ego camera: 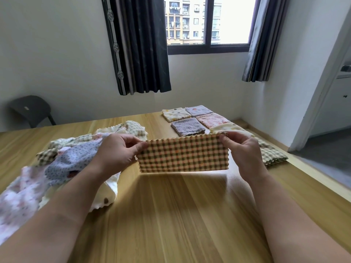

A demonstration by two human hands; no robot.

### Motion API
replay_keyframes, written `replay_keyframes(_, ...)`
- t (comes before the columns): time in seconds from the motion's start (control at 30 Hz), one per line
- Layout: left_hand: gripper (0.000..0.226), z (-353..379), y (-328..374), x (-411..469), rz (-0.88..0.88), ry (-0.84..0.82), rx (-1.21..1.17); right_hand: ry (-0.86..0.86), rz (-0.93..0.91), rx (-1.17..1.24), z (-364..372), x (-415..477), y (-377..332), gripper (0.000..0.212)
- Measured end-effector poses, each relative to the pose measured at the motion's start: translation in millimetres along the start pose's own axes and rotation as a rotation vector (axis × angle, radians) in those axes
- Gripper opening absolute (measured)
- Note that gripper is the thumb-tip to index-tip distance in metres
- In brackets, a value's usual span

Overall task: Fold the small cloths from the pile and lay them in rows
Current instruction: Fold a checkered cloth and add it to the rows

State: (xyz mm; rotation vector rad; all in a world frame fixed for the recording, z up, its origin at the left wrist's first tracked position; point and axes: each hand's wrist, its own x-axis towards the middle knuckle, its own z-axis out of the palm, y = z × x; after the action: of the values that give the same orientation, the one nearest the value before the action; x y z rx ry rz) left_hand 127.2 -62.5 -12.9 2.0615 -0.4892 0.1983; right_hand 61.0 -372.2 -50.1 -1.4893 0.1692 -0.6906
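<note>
Fingers (pixel 140 147) of left hand (pixel 115 153) and right hand (pixel 245 151) pinch checked cloth (pixel 183 155).

Pile (pixel 62 160) left – folded cloths (pixel 191 118) behind, right

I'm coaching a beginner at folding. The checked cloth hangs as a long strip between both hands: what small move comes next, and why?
Probably bring the left hand across to the right hand, folding the checked cloth end to end. Each hand pinches an upper corner of the strip, and the folded cloths laid in rows are squares.
</note>
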Motion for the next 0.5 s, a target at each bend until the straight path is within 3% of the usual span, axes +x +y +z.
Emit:
replay_keyframes(0.27, 0.006, 9.7, -3.0, -2.0, -0.026, 0.109, -0.085, -0.024, -0.007, -0.026, 4.4, -3.4, -4.4, 0.01)
replay_keyframes(0.37, 0.005, 11.6, -4.7, -2.6, 0.011, 0.152, 0.013, -0.002, 0.022, 0.028, 3.5, -4.3, -8.8, 0.014)
replay_keyframes(0.43, 0.005, 10.9, -5.3, -2.5, 0.025, 0.111, 0.105, 0.008, 0.006, -0.087, 1.1, -3.1, -7.5, 0.014)
replay_keyframes(0.5, 0.004, 10.0, -4.8, -2.5, 0.057, -0.023, 0.269, -0.03, -0.023, -0.362, -1.3, -2.0, -3.5, 0.018)
